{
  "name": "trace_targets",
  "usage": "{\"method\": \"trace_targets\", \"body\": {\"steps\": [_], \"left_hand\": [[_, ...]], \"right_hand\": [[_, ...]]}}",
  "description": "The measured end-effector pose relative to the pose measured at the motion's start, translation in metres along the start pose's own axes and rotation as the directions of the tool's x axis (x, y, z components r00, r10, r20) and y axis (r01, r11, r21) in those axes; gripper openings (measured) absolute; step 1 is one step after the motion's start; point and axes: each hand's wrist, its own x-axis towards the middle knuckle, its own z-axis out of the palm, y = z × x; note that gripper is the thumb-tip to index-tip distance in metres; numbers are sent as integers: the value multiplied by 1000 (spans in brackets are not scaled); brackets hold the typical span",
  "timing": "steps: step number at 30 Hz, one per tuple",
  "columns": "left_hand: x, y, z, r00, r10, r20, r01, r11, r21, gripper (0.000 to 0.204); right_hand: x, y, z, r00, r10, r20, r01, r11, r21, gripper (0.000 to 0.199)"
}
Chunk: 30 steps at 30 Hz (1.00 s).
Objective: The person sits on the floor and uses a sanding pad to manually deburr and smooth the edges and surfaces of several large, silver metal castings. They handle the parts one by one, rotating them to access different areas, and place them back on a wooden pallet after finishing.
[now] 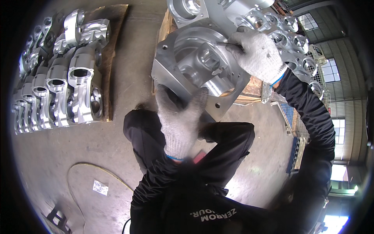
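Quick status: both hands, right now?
Left hand: closed on the lower edge of the machined metal housing.
Right hand: closed on a thin tool at the housing's bore.

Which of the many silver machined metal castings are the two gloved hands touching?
The large square-flanged silver housing with round bores: left hand grips its near edge, right hand works inside. The other castings lie untouched.
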Motion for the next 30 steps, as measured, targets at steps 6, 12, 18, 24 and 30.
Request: {"method": "trace_targets", "body": {"steps": [6,12,18,24,30], "left_hand": [[1,-3,1,999,40,-5,-40,999,-27,71],[1,-11,-2,995,89,-37,-85,993,83,63],[3,-6,-4,1000,-3,1,2,998,56,81],[1,-4,-2,1000,4,1,-4,1000,13,82],[1,-5,-3,1000,13,3,-13,998,63,83]], "right_hand": [[5,3,9,998,36,-46,-36,999,20,17],[3,6,5,998,51,-20,-51,999,11,21],[-1,7,10,998,59,-20,-59,998,19,21],[-1,7,7,999,51,10,-50,998,-44,21],[19,12,15,992,-99,-83,79,973,-216,27]]}}
